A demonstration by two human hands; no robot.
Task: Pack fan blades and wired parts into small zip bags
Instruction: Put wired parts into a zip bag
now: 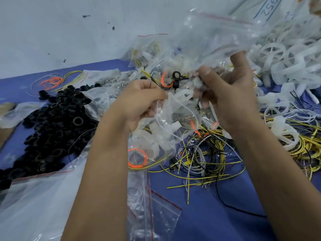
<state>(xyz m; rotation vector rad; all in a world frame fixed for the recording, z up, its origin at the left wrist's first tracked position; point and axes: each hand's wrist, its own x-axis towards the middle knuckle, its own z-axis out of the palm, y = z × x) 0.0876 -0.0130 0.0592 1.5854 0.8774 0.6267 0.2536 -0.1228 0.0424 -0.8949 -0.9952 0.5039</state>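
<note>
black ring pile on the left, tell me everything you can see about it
The black ring pile is a large heap of small, dark, round plastic-looking parts with open centres, jumbled at all angles. It lies on the blue table surface, left of the left hand, which does not touch it. Clear plastic bags overlap its lower and right edges, and a thin wire crosses it. One ring near the middle lies flat, hole up.

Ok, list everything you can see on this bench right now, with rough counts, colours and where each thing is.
small zip bag: one, clear, held between both hands
black ring parts: a heap, left
fan blades: many, white, far right
loose wires: a tangle, yellow, black and white, near right
empty zip bags: several, clear with red seals, near centre
filled bags: several, centre back
table cover: blue
left hand: pinching the bag
right hand: gripping the bag
</note>
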